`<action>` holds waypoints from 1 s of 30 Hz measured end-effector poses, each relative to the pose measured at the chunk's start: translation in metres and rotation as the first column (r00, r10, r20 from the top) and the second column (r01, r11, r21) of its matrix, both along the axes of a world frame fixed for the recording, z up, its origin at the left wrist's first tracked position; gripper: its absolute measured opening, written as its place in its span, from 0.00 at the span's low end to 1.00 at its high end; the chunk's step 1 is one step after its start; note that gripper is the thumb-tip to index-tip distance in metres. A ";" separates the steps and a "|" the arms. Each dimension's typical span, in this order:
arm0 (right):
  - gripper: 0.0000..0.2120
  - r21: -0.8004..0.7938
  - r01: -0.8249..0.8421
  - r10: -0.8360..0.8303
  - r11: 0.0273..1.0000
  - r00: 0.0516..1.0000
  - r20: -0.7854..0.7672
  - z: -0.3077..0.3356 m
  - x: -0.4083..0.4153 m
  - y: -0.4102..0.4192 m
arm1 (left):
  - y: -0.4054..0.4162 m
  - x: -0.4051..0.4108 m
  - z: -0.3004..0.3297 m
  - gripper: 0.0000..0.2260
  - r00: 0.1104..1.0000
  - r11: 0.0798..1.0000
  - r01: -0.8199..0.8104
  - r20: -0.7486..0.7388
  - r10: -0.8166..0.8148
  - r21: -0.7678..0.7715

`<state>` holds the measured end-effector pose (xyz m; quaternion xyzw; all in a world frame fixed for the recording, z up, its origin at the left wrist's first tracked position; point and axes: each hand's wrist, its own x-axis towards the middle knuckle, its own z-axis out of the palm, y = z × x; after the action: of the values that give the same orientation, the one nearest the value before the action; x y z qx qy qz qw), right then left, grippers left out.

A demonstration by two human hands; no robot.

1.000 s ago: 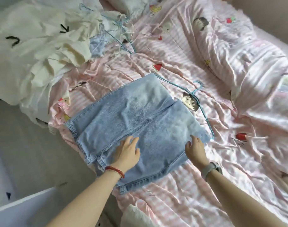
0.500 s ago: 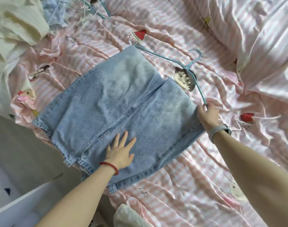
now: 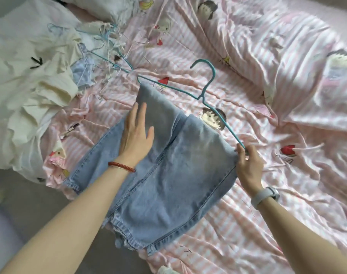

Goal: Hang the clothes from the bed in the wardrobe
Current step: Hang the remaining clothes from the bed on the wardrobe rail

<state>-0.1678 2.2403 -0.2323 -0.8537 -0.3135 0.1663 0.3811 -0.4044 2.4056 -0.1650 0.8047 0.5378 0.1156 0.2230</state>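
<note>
pink bed (image 3: 237, 224), jeans (image 3: 168, 175) on hanger (image 3: 206, 86), right grip (image 3: 247, 165) at hanger's end

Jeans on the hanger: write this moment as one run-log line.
left hand: flat on jeans | right hand: grips hanger end | jeans: folded over bar, on bed

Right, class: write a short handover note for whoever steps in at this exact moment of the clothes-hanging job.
Left hand: open, fingers flat on the folded jeans.
Right hand: pinches the near end of the teal hanger.
Jeans lie folded over the hanger's bar on the pink striped bed sheet, hook pointing away.
More clothes and spare hangers are heaped at the far left of the bed.
Done: jeans on hanger.
Left: carry them to the wardrobe, which is not in view, then hang the heap.
</note>
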 end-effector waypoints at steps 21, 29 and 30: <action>0.12 0.184 -0.673 0.438 0.716 0.639 0.632 0.185 -0.153 0.065 | -0.120 -0.236 0.150 0.06 0.913 0.912 -0.395 0.156 0.377 0.109; 0.18 0.175 -0.931 0.661 0.319 0.351 0.663 0.232 -0.320 0.067 | -0.275 -0.352 0.204 0.05 0.643 0.616 -0.762 0.340 0.687 0.197; 0.18 0.170 -0.951 0.690 0.258 0.305 0.656 0.235 -0.342 0.060 | -0.297 -0.365 0.205 0.05 0.605 0.576 -0.794 0.344 0.718 0.194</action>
<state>-0.5102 2.3001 0.0030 -0.4100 -0.8351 0.0454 0.3640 -0.7698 2.1084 0.0404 0.5011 0.7743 0.3791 0.0748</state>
